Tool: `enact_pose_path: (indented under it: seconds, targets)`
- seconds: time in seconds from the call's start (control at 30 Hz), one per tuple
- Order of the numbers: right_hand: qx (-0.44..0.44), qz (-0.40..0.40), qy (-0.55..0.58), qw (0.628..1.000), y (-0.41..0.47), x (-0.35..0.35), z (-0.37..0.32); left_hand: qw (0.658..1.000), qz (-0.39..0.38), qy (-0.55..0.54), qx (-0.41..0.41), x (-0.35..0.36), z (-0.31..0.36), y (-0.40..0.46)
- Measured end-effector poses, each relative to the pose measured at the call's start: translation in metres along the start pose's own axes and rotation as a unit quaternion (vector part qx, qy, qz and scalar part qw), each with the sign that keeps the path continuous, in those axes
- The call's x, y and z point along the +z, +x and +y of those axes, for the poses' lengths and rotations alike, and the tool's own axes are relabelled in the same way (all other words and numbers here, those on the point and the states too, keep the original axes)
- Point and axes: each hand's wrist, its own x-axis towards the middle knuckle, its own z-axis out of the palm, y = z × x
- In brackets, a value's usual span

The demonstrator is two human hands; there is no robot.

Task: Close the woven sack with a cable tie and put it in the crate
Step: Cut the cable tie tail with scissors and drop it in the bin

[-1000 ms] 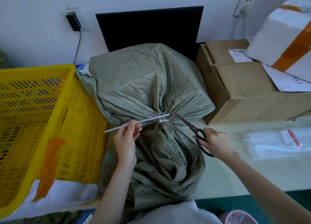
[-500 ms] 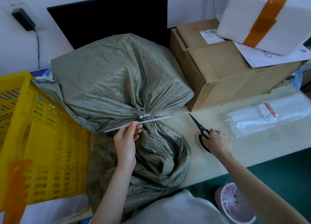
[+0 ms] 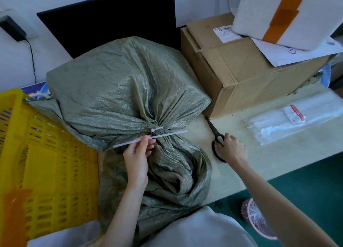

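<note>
A pale table (image 3: 278,153) stands against a white wall (image 3: 200,3), with dark green floor (image 3: 315,191) below its edge and a black panel (image 3: 111,21) leaning at the back. One green woven sack (image 3: 120,90) lies on the table, full, its neck gathered and cinched by one white cable tie (image 3: 157,129). To its left sits one yellow slotted crate (image 3: 46,163), touching the sack's side; what it holds cannot be told. To the right is one cardboard box (image 3: 250,74) with a white foam box (image 3: 289,10) banded in orange tape resting on top, and a sheet of paper between them. One clear bag (image 3: 289,120) of white cable ties lies flat near the table's right edge. The left hand (image 3: 138,153) pinches a loose white strip (image 3: 148,138) between thumb and fingertips, held just in front of the tied neck. The right hand (image 3: 232,148) rests on the table, fingers closed around the handles of one pair of black scissors (image 3: 215,133), blades lying flat and pointing toward the cardboard box. A pink basket (image 3: 256,219) stands on the floor.
</note>
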Motion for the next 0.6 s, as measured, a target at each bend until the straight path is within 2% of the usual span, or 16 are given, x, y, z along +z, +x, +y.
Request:
enact_pose_path:
  seconds: [0.13,0.23,0.33,0.43,0.6]
  targets:
    - [-0.002,0.013,0.047,0.999,0.0,0.0,0.003,1.0,-0.003,0.004,-0.005,0.001,-0.001,0.001]
    - [0.011,0.044,0.199,0.979,0.0,-0.009,0.001,1.0,-0.013,0.012,0.002,0.002,0.002,0.0]
    - [-0.018,0.082,0.322,0.943,-0.009,-0.028,-0.011,0.996,-0.051,0.066,0.044,0.005,0.005,-0.003]
    - [-0.07,0.064,0.381,0.92,-0.03,-0.05,-0.028,0.98,-0.117,0.129,0.1,0.009,0.008,-0.007]
    - [-0.119,-0.001,0.44,0.89,-0.07,-0.06,-0.043,0.933,-0.207,0.22,0.195,0.022,0.014,-0.018]
